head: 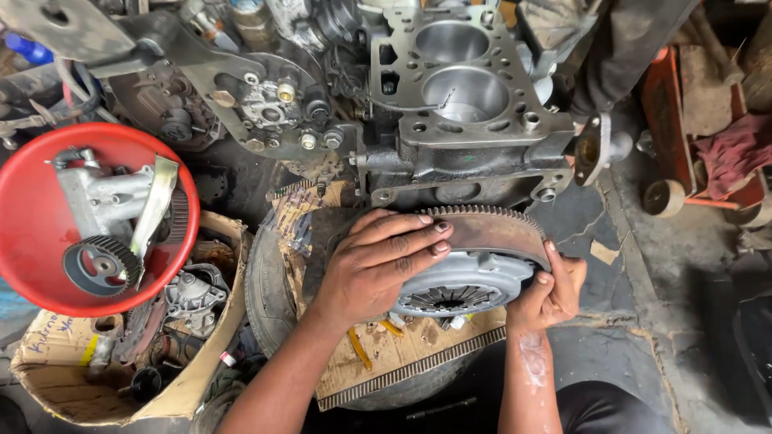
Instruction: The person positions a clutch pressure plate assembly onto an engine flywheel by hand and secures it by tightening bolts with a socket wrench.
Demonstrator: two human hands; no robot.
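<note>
Grimy workshop floor surrounds me, with an engine block [458, 104] showing 2 open cylinder bores just beyond my hands. My left hand [378, 261] lies flat, fingers spread, on the toothed flywheel [503, 229] with its clutch cover [466, 289], and my right hand [555, 293] grips its rim from below. Both rest on cardboard [386, 362] over a tyre. I judge I'm steadying the assembly for lifting; next needs a firm 2-handed grip.

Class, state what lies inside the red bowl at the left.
The red bowl holds a toothed pulley, a grey cast metal housing and a bent metal strip. Anything beneath them is covered.
</note>
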